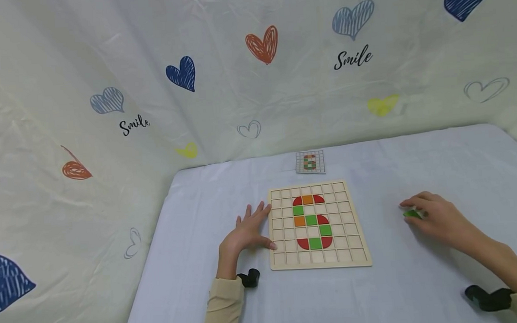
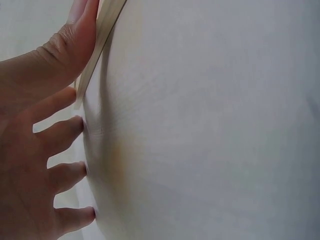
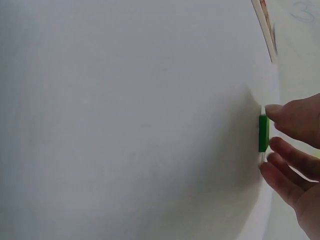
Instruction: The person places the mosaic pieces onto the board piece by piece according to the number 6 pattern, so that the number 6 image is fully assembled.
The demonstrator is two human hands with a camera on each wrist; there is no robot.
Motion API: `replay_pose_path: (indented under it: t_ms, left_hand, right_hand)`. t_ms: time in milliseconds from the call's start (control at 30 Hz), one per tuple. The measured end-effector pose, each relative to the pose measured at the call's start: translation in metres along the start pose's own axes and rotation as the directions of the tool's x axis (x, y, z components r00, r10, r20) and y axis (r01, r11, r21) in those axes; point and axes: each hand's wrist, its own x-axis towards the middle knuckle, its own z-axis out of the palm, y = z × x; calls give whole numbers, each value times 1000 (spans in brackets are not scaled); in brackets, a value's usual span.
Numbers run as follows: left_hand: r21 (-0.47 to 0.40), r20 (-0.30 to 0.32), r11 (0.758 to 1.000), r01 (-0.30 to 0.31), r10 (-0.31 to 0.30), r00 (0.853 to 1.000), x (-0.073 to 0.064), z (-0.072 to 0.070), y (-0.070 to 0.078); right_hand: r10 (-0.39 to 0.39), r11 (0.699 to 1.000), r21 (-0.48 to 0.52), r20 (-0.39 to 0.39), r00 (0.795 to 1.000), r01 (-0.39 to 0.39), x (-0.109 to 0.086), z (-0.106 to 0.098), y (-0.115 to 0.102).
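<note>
A square wooden grid board (image 1: 290,261) lies on the table, with red, orange and green tiles set in some cells in a shape like an S or 5. My left hand (image 1: 246,233) has its fingers spread, thumb and a fingertip touching the board's left edge. The left wrist view shows the thumb (image 2: 80,45) against the board's side. Well right of the board, my right hand (image 1: 439,218) pinches a green tile (image 1: 412,214) between thumb and fingers. From the right wrist, the green tile (image 3: 263,133) appears close to the tabletop; whether it touches is unclear.
A small pattern card (image 1: 300,168) with a similar coloured figure on a grid lies behind the board. White cloth (image 1: 183,224) covers the table. A curtain printed with hearts (image 1: 263,45) and the word Smile hangs at the back and left.
</note>
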Motion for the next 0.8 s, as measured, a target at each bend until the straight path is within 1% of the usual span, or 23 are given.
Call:
replay_pose_path:
  t_ms: [100,267,333,500,567,733,800]
  left_hand:
    - [1,-5,1000,1,-1,1000,1,0,0]
    - [-4,-10,1000,2,-2,1000,2,0,0]
    - [-7,-11,1000,1,-1,1000,2,0,0]
    - [-10,-7,1000,2,-2,1000,1,0,1]
    - [-10,-6,1000,3,-3,1000,0,0,1]
    - [-9,-7,1000,1,-1,1000,0,0,2]
    - [-4,-7,1000,2,-2,1000,-1,0,1]
  right_hand:
    - [-23,1000,-8,6,1000,23,-1,-4,4]
    - [-34,999,-7,56,998,35,-2,-8,9]
    - [-45,999,-7,54,998,46,-2,-8,10]
    - [-72,997,18,6,997,72,-2,-7,13]
    - [-61,998,33,7,998,61,-2,-7,12]
    - [26,997,68,73,997,-31,1,-6,5]
    - [35,996,80,79,996,-41,3,-6,3]
